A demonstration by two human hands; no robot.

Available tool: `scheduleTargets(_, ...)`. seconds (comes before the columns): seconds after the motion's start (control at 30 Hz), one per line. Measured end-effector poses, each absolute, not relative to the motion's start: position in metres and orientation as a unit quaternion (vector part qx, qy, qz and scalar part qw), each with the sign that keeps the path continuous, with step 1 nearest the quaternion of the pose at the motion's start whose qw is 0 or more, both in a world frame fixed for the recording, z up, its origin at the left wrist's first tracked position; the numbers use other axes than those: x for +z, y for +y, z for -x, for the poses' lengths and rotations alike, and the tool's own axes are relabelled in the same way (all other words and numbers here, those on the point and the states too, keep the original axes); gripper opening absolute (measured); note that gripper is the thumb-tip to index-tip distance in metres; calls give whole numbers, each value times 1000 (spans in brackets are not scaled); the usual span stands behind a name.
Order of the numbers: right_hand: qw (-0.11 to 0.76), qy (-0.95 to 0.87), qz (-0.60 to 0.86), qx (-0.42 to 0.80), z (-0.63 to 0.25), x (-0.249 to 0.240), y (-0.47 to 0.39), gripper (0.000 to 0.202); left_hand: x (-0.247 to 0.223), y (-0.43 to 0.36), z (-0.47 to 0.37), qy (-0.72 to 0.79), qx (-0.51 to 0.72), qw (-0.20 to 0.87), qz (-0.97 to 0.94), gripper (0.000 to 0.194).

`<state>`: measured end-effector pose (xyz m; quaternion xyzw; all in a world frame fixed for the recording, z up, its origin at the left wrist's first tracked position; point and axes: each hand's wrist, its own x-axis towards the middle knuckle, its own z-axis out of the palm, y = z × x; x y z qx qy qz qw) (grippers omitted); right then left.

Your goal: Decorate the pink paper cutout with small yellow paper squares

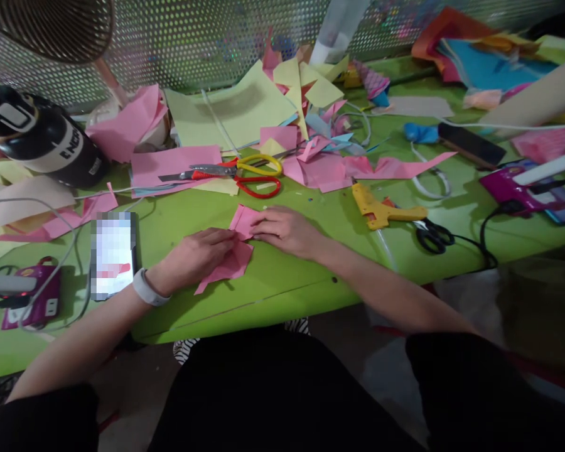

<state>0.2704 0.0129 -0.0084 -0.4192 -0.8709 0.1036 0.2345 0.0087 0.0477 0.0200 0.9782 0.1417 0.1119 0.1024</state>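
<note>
Black clothing (273,389) lies nearest, below the worktop's (287,282) near edge. Beyond that edge, the left hand (200,254) and right hand (287,231) both pinch pink paper (238,258), presumably steadying its folds; scissors (233,169) lie farther back, perhaps leaving room.

Paper (236,261) at frame centre is pink, tabletop (287,285) green, scissors (230,170) handles red and yellow, glue gun (375,211) at right yellow.
</note>
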Motion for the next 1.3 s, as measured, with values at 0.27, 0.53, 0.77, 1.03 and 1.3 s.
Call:
scheduleTargets(0.27,232,-827,484,167,-260,-6,12,12,20,52,-8,145,138,133,-971,27)
scheduleTargets(0.53,225,-732,595,244,-244,3,10,11,16,50,-9,160,154,122,-967,28)
scheduleTargets(0.77,235,-700,630,238,-235,6,7,10,13,50,-8,151,132,80,-976,34)
scheduleTargets(1.03,272,-698,637,183,-233,-5,0,14,2,49,-8,154,105,9,-982,31)
scheduleTargets(1.3,271,-696,643,171,-232,-8,1,15,3,48,-10,158,91,-6,-983,32)
